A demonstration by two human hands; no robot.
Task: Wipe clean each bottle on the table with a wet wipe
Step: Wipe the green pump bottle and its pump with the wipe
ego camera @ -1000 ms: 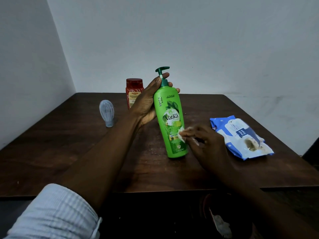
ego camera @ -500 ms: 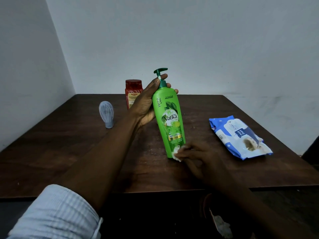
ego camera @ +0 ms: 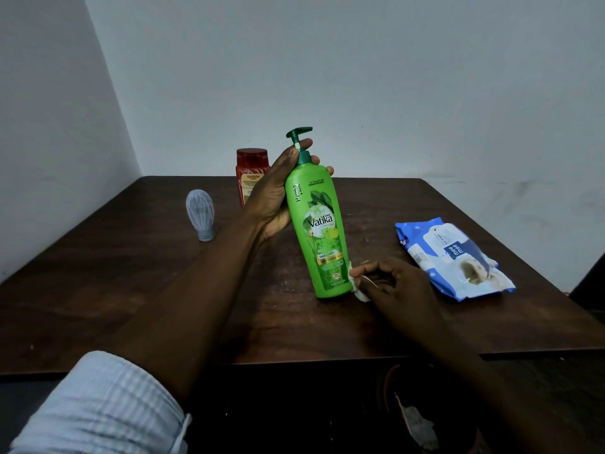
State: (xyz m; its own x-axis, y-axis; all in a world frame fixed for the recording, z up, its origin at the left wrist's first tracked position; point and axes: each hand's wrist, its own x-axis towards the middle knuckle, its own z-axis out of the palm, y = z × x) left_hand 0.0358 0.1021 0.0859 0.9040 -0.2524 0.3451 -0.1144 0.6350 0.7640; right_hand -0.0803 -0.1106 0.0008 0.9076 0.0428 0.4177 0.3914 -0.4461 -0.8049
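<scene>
From my feed, the left hand (ego camera: 275,194) gripped the green pump bottle (ego camera: 322,224) round its shoulder, tilting it with its base on the dark wooden table (ego camera: 131,290). The right hand (ego camera: 393,285) pinched a white wet wipe (ego camera: 357,286) against the bottle's lower right side. I saw the wipes pack (ego camera: 453,258) lying to the right, a red-capped jar (ego camera: 250,175) behind the left hand, and a small translucent bottle (ego camera: 200,213) standing well left.

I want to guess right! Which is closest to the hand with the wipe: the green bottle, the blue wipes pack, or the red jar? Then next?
From the right hand:
1. Green bottle, touching, just left.
2. Wipes pack, to its right.
3. Red jar, far back left.
</scene>
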